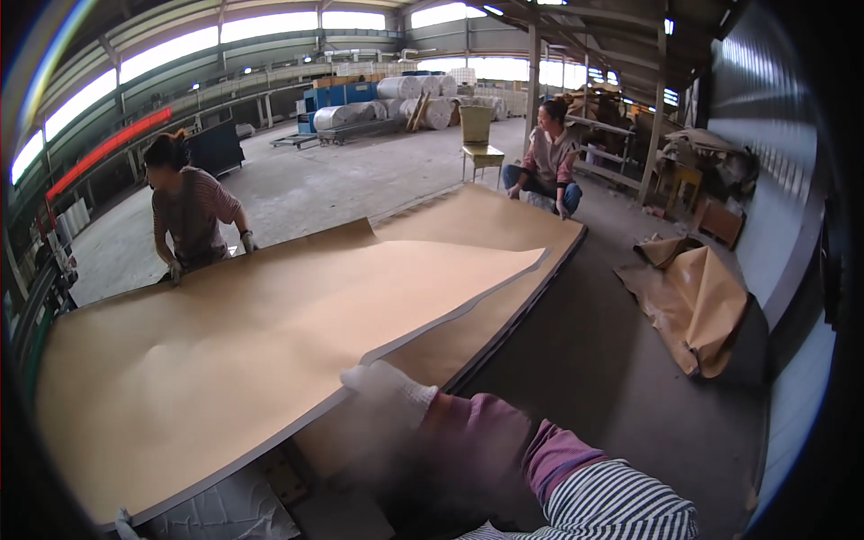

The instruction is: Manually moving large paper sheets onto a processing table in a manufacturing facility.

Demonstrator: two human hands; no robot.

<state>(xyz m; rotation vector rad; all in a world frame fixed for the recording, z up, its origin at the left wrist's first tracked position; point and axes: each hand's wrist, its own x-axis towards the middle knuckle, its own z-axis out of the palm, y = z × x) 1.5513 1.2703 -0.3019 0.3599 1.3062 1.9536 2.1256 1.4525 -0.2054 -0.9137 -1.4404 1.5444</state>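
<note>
Hall interior with a large brown sheet in the foreground. Blue box-shaped units stood in the background, their contents hidden; beside them, pale rolls were piled, some above a low cart. The brown sheet lay over a lower brown sheet, its grey-bordered edge running diagonally and leaving the latter's right part exposed. The gloved right hand, partly blurred, pinched the near edge; the gloved left hand met the near left corner, mostly out of frame, and whether it gripped could not be told. One co-worker had both hands at the far edge; another crouched at the far right end. Open floor extended between the stack's right edge and a crumpled brown sheet near the wall; more spread beyond the far edge.
</note>
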